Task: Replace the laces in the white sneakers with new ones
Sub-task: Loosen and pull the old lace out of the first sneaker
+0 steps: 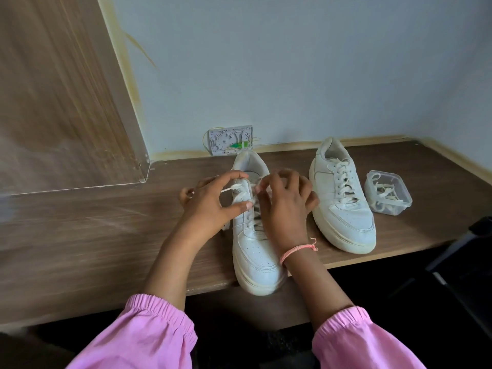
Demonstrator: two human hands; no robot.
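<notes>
Two white sneakers stand on a wooden desk [93, 235]. The near sneaker [257, 259] points toe toward me, its toe over the desk's front edge. My left hand [213, 203] grips its left side, thumb pressed near the eyelets, and a loose lace end [231, 188] sticks out between its fingers. My right hand [285, 201] pinches the lace at the top eyelets and covers part of the lacing. The second sneaker [343, 198] stands to the right, laced. A clear plastic tub [388, 193] right of it holds loose white laces.
A wood-grain panel [61, 89] rises at the left. A small white wall box [230, 139] with a green part sits against the pale wall behind the shoes. A dark chair part [463, 262] shows at the lower right, off the desk's edge.
</notes>
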